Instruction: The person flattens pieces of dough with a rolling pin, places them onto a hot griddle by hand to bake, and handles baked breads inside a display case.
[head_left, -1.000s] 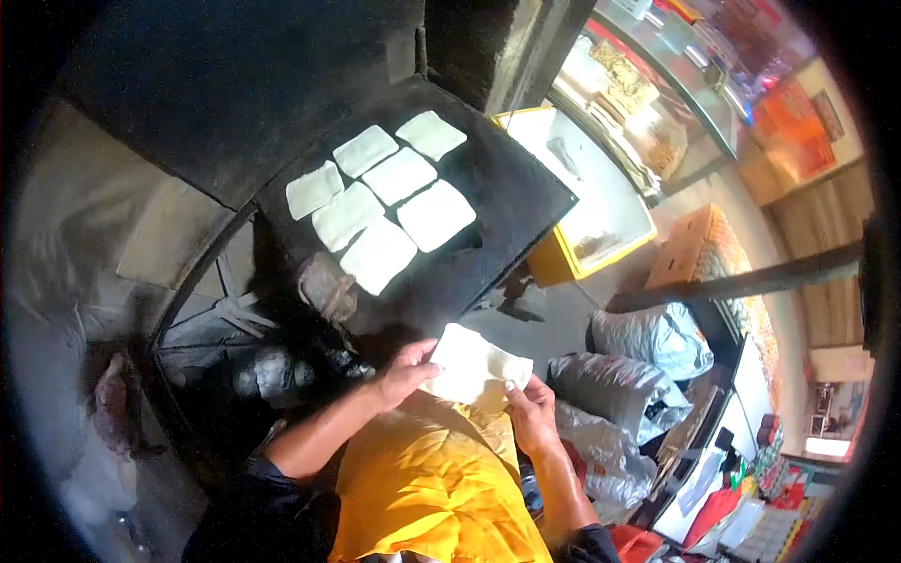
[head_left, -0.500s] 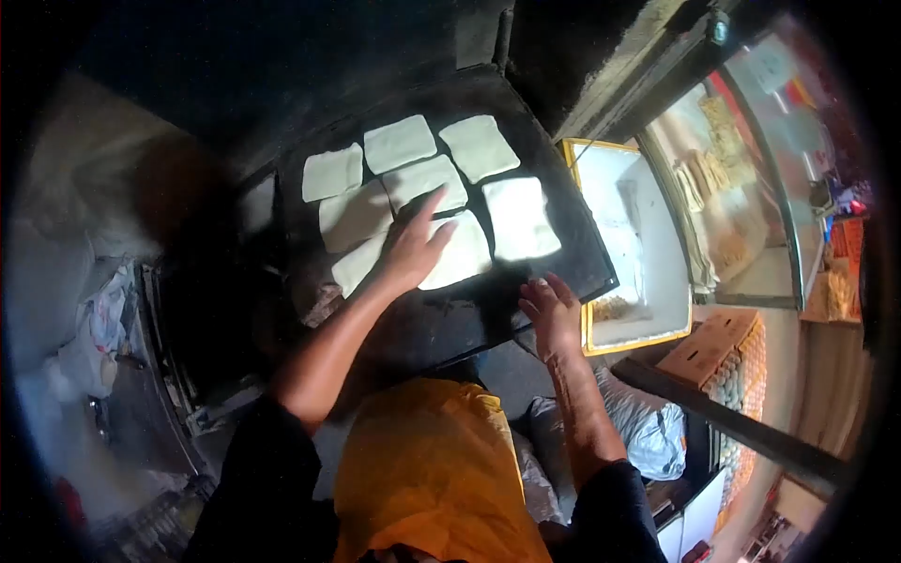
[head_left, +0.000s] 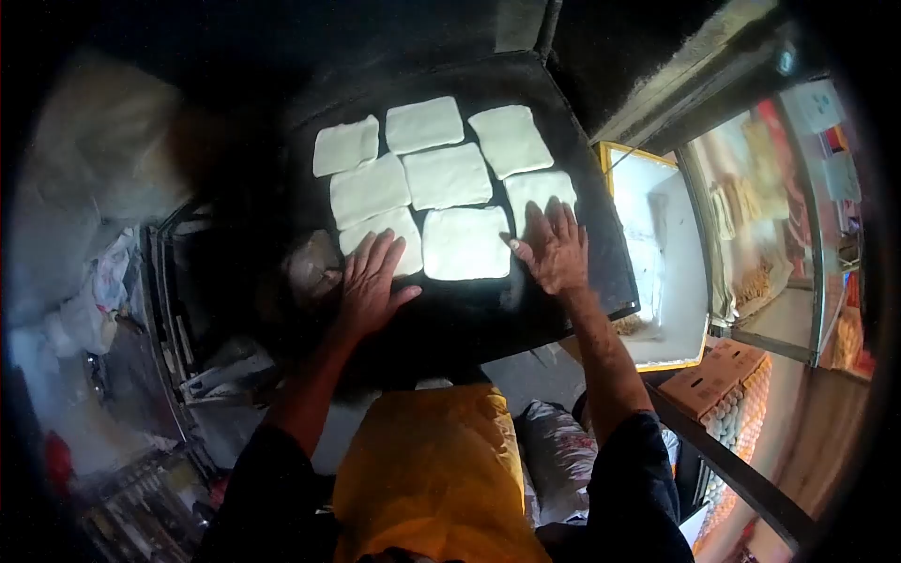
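Note:
Several flat, pale rectangles of dough lie in rough rows on a dark griddle (head_left: 450,324). My left hand (head_left: 372,286) rests its spread fingers on the near-left dough piece (head_left: 389,235). On the right-hand dough piece (head_left: 535,186) lie the fingers of my right hand (head_left: 554,251), also apart, covering its near part. Between my hands is the near-middle dough piece (head_left: 466,244), untouched. Another dough piece (head_left: 448,175) sits at the centre, just beyond it. Neither hand grips anything.
Right of the griddle stands a white box with a yellow rim (head_left: 696,361). Beyond it is a glass case (head_left: 798,188) with flat food inside. Trays of eggs (head_left: 727,427) and a cardboard box (head_left: 713,375) sit lower right. A plastic bag (head_left: 558,455) lies below the griddle edge.
My left hand has moved from the middle pieces back to the near-left one. My right hand has come forward from the griddle's edge onto the right-hand piece. The view has shifted slightly.

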Motion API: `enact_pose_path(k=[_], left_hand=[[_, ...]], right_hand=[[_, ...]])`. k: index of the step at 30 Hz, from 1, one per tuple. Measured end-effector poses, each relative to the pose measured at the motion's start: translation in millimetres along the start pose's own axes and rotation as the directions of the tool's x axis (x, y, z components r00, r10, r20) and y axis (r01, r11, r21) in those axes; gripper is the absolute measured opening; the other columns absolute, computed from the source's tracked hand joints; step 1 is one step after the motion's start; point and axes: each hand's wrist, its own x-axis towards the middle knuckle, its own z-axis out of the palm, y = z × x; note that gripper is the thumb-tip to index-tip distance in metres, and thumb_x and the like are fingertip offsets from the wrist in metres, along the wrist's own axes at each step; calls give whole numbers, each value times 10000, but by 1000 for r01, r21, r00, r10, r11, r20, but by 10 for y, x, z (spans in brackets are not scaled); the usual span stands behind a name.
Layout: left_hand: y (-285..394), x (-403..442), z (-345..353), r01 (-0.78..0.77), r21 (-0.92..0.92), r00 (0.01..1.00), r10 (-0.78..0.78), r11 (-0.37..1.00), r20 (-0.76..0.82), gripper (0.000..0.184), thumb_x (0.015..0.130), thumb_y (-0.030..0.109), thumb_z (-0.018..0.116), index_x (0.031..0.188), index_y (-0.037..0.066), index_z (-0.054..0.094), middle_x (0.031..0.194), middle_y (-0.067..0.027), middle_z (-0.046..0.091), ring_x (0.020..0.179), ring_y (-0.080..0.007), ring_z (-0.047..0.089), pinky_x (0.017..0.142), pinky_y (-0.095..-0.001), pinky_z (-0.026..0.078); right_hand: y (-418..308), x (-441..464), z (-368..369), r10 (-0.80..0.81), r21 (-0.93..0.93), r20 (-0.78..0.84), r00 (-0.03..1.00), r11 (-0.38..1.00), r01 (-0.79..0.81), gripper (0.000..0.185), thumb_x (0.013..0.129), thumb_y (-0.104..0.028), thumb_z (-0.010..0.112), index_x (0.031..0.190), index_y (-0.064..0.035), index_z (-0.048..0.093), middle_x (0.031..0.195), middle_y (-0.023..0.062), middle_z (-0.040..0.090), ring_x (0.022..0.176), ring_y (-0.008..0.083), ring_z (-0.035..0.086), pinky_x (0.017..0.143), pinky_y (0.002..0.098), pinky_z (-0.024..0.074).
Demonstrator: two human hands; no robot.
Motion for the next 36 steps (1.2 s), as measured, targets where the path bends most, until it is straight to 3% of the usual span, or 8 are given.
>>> enact_pose_path(k=[9,11,13,15,17,25,30,36], left_hand=[[-148,-231,-70,-104,-81,994,101,991,-43,756,963,540,625,1548,103,429,1638,-124,345,1531,-357,258,1215,-536,241],[-166,-104,-126,15,-215,999,-8,977,33,708,972,484,639,1556,143,429,1641,-121,335,1518,-364,288,1198,-547,279],[-241,65,-128,-5,-31,991,1,1000,-135,711,975,465,646,1573,167,405,1658,-113,299,1526,-360,274,1191,-564,289],[-323,306,-207,5,-49,969,-17,999,-248,752,974,495,637,1590,158,368,1669,-95,278,1550,-343,222,1197,-604,251],[-391,469,-164,183,21,966,-176,983,-189,763,969,529,624,1582,150,376,1645,-104,311,1550,-327,225,1215,-596,217],[-527,295,-124,66,-18,985,-68,998,-156,654,941,474,685,1445,94,517,1499,-123,476,1375,-342,446,1113,-508,349],[-618,616,-205,245,-5,960,-243,970,-135,798,968,564,615,1602,169,336,1641,-138,312,1456,-386,372,1188,-523,295],[-1171,1384,-76,448,28,876,-433,894,-211,912,962,694,507,1634,132,251,1691,-128,238,1555,-331,222,1191,-640,241]], right_hand=[[-262,133,156,5,-133,46,999,991,1,977,912,-867,299,1636,-212,272,1694,188,204,1563,394,187,1205,705,115],[-399,126,151,-6,-158,17,1000,987,8,964,917,-865,284,1644,-234,242,1702,170,184,1553,388,216,1210,700,140],[-652,-65,138,-113,-123,55,992,985,119,940,922,-863,262,1651,-272,211,1706,149,179,1543,382,245,1212,691,173],[-864,-287,197,-321,-288,92,943,897,334,904,921,-854,270,1615,-275,312,1681,126,259,1544,329,273,1216,682,179],[-861,-347,292,-338,-155,86,937,924,348,870,928,-833,304,1571,-257,405,1649,131,333,1543,310,282,1222,673,164],[-736,-24,87,-450,-36,88,889,890,455,796,955,-779,359,1534,-242,464,1567,130,467,1491,321,382,1212,676,191],[-506,15,84,-253,-153,8,967,956,251,916,935,-849,187,1641,-270,255,1682,123,256,1532,333,290,1219,699,152],[-23,83,33,-145,-139,20,989,979,146,875,951,-784,394,1596,-194,378,1647,182,320,1543,345,265,1200,708,141]])
